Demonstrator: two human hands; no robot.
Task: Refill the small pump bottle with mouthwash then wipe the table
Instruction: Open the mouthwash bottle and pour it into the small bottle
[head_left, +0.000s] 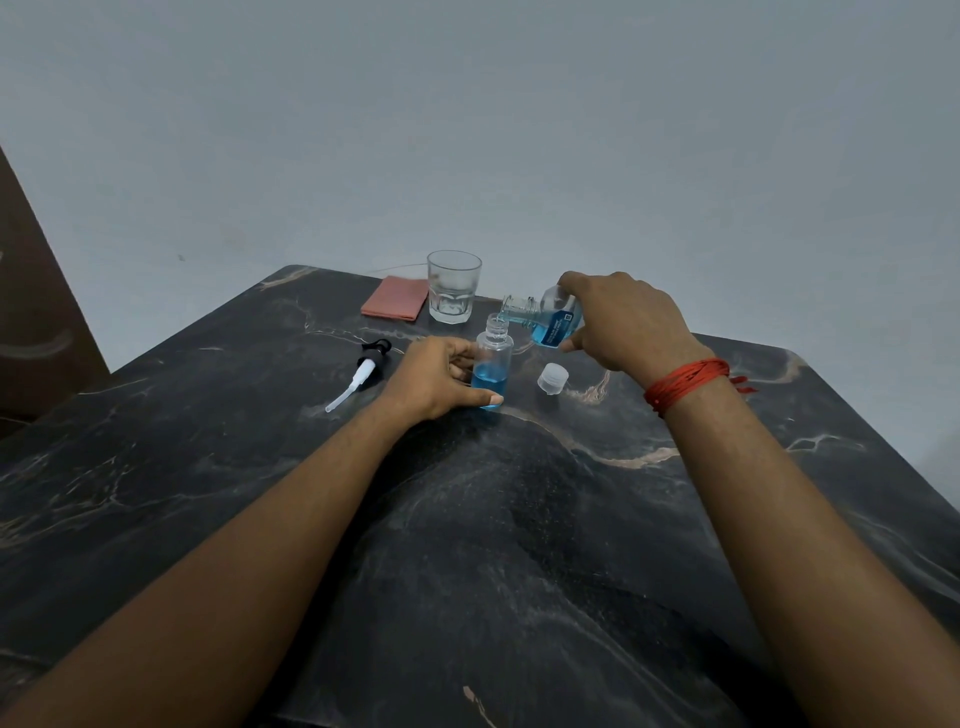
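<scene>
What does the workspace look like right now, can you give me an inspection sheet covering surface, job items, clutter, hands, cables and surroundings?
Surface: dark marble-patterned table; no spill visible.
Job's things: small clear plastic bottle upright, open, blue liquid in its lower part; clear mouthwash bottle with blue label tilted, mouth over the small bottle's neck; black and white pump head lying to the left; translucent white cap to the right; folded pink cloth at the far edge.
Clutter: empty clear glass tumbler beside the cloth.
Grippers: left hand steadies the small bottle; right hand, red thread on wrist, holds the mouthwash bottle.
Cables: nothing seen.
Surroundings: plain grey wall; brown panel at left.
</scene>
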